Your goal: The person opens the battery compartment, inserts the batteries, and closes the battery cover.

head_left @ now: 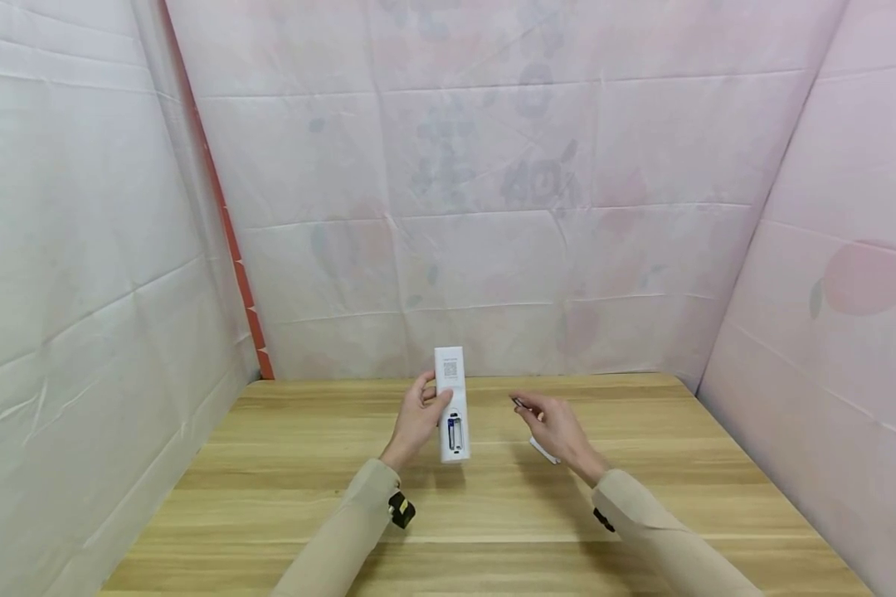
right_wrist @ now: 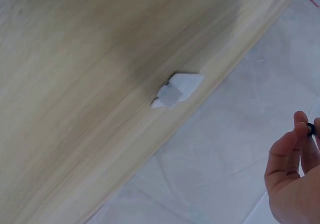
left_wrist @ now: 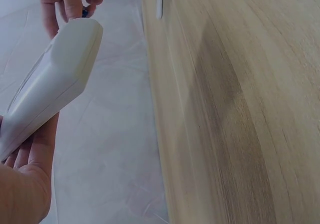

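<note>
My left hand [head_left: 416, 419] grips a white remote control [head_left: 450, 377] by its side, with the back of it and a printed code facing the head camera. Its battery compartment [head_left: 455, 434] is uncovered at the lower end, and a blue battery shows inside. To the right, my right hand [head_left: 562, 429] pinches a small dark battery [right_wrist: 311, 129] between thumb and fingertips, apart from the remote in the head view. Below that hand, the white battery cover [right_wrist: 186, 85] lies on the table, partly hidden by the hand in the head view.
The wooden table [head_left: 306, 497] spreads under both hands, with its far edge just beyond them. Pale printed fabric [head_left: 478, 265] hangs behind it and at both sides. A red strip [head_left: 231, 240] runs down the left corner.
</note>
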